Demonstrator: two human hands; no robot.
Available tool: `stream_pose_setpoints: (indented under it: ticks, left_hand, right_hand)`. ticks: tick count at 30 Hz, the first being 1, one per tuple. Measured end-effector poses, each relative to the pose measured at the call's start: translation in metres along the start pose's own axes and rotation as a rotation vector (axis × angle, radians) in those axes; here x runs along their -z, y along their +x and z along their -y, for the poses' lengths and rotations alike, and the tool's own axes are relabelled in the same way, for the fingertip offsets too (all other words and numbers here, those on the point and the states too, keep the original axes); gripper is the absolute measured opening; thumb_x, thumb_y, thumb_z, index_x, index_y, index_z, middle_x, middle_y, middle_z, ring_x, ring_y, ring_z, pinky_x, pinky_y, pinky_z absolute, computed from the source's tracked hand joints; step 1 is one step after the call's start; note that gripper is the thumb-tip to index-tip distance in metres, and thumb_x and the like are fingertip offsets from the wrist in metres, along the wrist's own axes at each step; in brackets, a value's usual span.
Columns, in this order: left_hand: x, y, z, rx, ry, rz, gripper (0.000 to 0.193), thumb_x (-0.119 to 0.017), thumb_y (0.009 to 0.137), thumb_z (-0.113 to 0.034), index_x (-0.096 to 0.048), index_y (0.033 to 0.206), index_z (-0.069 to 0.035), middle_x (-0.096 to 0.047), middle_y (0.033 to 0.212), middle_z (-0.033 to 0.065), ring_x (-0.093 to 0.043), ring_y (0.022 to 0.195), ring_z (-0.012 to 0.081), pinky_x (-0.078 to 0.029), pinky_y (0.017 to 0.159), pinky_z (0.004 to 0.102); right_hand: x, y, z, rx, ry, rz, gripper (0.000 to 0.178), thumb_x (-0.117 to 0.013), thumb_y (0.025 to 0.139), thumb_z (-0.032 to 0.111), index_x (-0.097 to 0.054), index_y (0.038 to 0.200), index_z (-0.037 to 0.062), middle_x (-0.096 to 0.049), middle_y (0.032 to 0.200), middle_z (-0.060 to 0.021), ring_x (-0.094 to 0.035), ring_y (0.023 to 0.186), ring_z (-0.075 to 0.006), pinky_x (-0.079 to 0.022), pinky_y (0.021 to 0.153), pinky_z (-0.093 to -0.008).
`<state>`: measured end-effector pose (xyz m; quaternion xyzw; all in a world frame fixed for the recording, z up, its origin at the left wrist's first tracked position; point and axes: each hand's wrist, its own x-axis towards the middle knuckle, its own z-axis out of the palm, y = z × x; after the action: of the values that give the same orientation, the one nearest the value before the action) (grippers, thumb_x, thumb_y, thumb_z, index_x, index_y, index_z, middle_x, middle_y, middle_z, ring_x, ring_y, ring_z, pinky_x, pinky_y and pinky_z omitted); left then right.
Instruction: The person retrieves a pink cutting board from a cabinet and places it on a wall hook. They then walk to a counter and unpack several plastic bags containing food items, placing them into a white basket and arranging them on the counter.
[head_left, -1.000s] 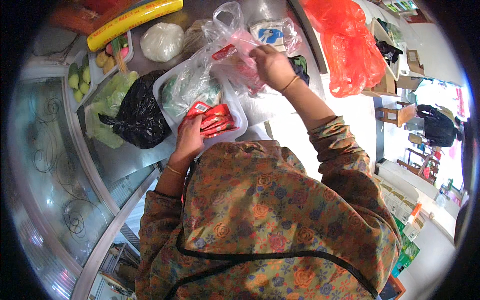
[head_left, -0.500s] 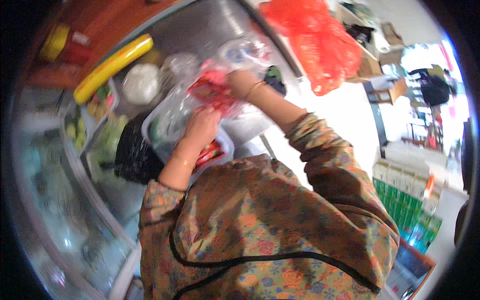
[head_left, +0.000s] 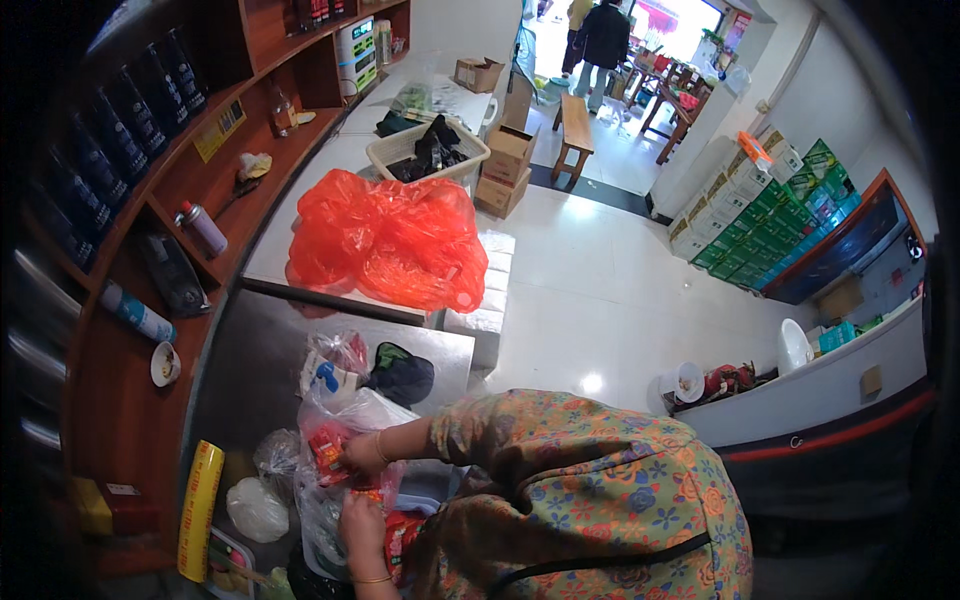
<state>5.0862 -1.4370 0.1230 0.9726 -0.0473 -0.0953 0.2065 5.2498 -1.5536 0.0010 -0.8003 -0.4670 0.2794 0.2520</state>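
At a metal desk [head_left: 447, 352], lower left of the frame, a person's right hand [head_left: 362, 456] grips a red packet [head_left: 326, 450] beside clear plastic [head_left: 313, 508]; just below, the left hand [head_left: 362, 527] pinches a smaller packet [head_left: 371, 494].

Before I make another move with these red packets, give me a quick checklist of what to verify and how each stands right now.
1. Right hand touching the red packets by the clear bag: ok.
2. Left hand holding a packet: cannot tell; red shows beside it, but the grip is unclear.
3. Clear bag's mouth open: cannot tell; folds and hands obscure it.
4. Space around the tray free: not ok; the black bag sits right beside it.
5. Yellow roll away from both hands: ok, it lies off to the left.
6. Big red bag apart from both hands: ok.
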Motion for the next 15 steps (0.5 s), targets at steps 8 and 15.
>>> stream_pose_setpoints:
  ticks: [8,15]
  left_hand:
    - [0.018,0.009,-0.010,0.037,-0.362,-0.396,0.014,-0.055,0.093,-0.013,-0.057,0.089,0.000,-0.063,0.088,0.0252,-0.061,0.084,0.0460,-0.048,0.073,0.0515]
    - [0.028,-0.012,-0.024,0.065,-0.314,0.017,0.016,-0.063,0.088,-0.018,-0.064,0.085,-0.003,-0.063,0.078,0.0251,-0.063,0.075,0.0456,-0.049,0.065,0.0496]
  right_hand:
    - [-0.001,-0.017,0.020,0.274,0.267,0.118,0.062,-0.072,0.081,0.030,-0.052,0.135,0.0060,-0.067,0.111,-0.0229,-0.065,0.104,-0.0375,-0.050,0.091,-0.0455]
    - [0.010,-0.020,0.041,0.015,0.093,-0.173,0.046,-0.070,0.085,0.035,-0.064,0.123,0.0095,-0.071,0.094,-0.0219,-0.068,0.087,-0.0414,-0.053,0.080,-0.0488]
